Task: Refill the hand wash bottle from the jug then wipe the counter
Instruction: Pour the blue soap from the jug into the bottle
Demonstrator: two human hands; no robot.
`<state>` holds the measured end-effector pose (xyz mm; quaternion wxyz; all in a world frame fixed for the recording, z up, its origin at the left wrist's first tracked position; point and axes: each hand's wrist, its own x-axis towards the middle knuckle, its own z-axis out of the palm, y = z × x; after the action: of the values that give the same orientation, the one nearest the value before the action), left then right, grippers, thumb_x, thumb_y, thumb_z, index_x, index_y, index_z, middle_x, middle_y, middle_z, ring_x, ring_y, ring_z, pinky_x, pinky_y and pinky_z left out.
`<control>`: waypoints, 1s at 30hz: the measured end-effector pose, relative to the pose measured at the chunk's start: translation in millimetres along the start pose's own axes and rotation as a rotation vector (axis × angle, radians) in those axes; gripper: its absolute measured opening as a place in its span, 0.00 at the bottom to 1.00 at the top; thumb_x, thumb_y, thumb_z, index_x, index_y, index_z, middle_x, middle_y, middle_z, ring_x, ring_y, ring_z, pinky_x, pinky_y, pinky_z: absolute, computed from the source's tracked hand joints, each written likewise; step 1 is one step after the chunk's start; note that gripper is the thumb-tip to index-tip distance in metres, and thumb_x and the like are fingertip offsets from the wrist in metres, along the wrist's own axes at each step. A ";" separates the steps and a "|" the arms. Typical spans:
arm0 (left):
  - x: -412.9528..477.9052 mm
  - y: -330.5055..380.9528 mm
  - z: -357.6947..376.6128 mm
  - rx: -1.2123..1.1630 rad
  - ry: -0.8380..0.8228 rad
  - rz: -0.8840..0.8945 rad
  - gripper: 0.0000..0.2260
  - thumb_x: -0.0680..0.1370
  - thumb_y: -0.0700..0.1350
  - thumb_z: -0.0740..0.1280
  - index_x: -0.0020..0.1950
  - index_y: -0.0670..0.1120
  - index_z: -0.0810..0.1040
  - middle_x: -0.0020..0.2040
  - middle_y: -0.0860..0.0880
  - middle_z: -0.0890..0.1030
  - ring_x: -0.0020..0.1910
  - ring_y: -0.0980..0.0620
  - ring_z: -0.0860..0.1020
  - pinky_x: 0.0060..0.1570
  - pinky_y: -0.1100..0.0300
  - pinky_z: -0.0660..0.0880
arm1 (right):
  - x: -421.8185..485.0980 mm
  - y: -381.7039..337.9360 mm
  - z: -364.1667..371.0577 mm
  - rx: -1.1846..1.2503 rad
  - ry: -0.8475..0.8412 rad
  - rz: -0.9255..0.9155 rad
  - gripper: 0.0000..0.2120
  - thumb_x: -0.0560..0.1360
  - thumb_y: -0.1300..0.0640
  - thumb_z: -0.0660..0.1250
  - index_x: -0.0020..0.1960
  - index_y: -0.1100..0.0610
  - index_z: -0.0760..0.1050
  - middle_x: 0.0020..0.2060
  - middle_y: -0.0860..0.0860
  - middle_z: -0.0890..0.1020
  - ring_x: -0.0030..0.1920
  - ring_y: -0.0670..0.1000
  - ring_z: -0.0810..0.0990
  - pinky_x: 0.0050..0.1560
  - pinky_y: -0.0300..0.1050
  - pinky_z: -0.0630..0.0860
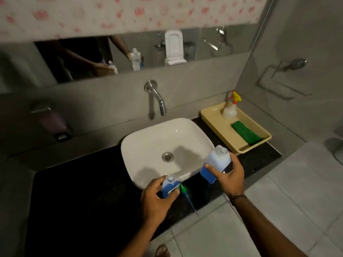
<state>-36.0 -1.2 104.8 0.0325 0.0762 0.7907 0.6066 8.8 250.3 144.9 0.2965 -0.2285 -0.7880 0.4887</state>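
Observation:
My left hand (157, 199) grips the small hand wash bottle (170, 185), uncapped and holding blue liquid, on the black counter (78, 197) in front of the basin. My right hand (229, 176) holds the larger translucent jug (218, 162) of blue liquid, its open mouth tilted up and left, above the counter at the basin's right edge. The two containers are apart. The bottle's green pump (186, 194) with its thin tube lies on the counter between my hands. A folded green cloth (246, 133) rests in the beige tray (219, 132).
A white basin (148, 143) sits mid-counter under a wall tap (157, 98). The beige tray at the right also carries a spray bottle (230, 108). A wall dispenser (52, 121) hangs at the left. The counter's front edge meets tiled floor below.

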 end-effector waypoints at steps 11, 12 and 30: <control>42.2 149.9 -111.3 -0.092 0.107 0.186 0.17 0.66 0.42 0.83 0.52 0.54 0.86 0.46 0.55 0.89 0.44 0.54 0.88 0.41 0.58 0.84 | 38.4 -212.3 32.9 0.080 -0.295 -0.386 0.37 0.53 0.43 0.82 0.61 0.45 0.76 0.53 0.40 0.82 0.52 0.41 0.81 0.47 0.36 0.80; 45.6 161.0 -121.0 -0.100 0.122 0.197 0.18 0.66 0.41 0.83 0.53 0.53 0.86 0.46 0.55 0.89 0.44 0.54 0.88 0.40 0.59 0.84 | 40.1 -227.7 38.2 0.065 -0.310 -0.423 0.37 0.54 0.43 0.82 0.61 0.45 0.76 0.53 0.40 0.82 0.51 0.42 0.81 0.47 0.38 0.81; 70.7 247.2 -206.4 -0.126 0.191 0.377 0.19 0.65 0.39 0.84 0.51 0.53 0.85 0.42 0.59 0.88 0.41 0.59 0.87 0.37 0.67 0.80 | 69.5 -383.0 68.6 -0.451 -0.242 -0.898 0.37 0.60 0.48 0.84 0.67 0.45 0.75 0.60 0.47 0.83 0.56 0.54 0.82 0.51 0.46 0.79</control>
<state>-115.4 -124.5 400.1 -0.1518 0.1626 0.7225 0.6546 -115.5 91.9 485.1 0.3270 0.1324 -0.9229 0.1540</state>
